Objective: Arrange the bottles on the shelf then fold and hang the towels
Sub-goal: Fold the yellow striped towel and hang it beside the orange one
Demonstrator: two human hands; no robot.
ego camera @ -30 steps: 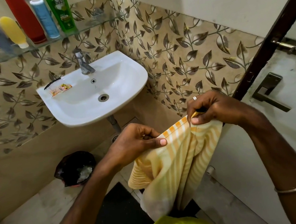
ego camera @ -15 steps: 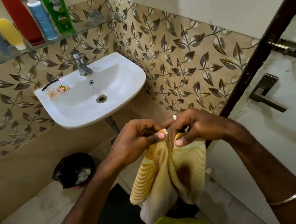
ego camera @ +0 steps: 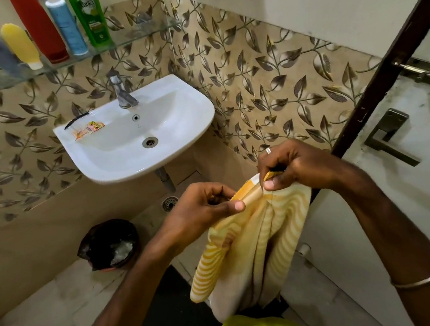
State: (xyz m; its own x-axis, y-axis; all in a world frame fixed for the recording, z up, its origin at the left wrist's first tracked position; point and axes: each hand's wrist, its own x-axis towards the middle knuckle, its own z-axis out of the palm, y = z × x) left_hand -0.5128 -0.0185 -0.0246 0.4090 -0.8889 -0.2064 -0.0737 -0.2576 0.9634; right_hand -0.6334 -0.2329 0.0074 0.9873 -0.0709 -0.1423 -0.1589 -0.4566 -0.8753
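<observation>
- One soft towel [ego camera: 252, 244], yellow-and-cream striped, hangs in folds below both hands' fingers.
- Left hand [ego camera: 201, 210] pinches its top edge between thumb and curled fingers; right hand [ego camera: 296, 167] pinches the corner just beside.
- Five plastic bottles [ego camera: 62, 23] stand on one glass shelf [ego camera: 132, 36], well beyond the fingers.
- One glossy white sink [ego camera: 188, 127] sits between.

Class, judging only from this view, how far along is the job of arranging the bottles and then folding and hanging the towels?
Done, it seems: five bottles stand in a row on the glass shelf. In hand: the left hand and right hand pinch the top edge of the yellow striped towel, mid-fold. Left: finishing the fold and hanging it; no rail or other towel is in view.
</observation>
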